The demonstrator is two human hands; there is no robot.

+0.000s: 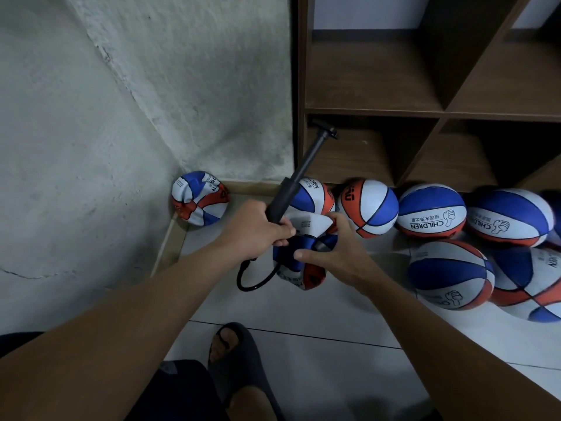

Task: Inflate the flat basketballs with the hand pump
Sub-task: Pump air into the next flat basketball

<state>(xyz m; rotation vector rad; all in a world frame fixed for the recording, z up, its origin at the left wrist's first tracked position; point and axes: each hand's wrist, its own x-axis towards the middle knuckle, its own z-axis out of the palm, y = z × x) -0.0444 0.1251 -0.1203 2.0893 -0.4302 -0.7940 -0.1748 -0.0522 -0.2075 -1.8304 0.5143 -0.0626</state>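
The lower end of the hand pump [299,177] disappears inside the left hand [253,230], and where its black hose [258,281] meets the crumpled flat basketball [299,262] is hidden behind the fingers, so the needle and valve cannot be seen. The right hand [337,253] covers much of that ball's right side, and the ball behind it [312,194] is half hidden by the pump and the held ball. The rightmost balls [543,287] and the wooden shelf [425,110] are cut off by the right edge, the print on the flat ball in the corner [198,197] is too small to read, and the sandalled foot [233,350] runs into dark, indistinct clothing at the bottom edge.
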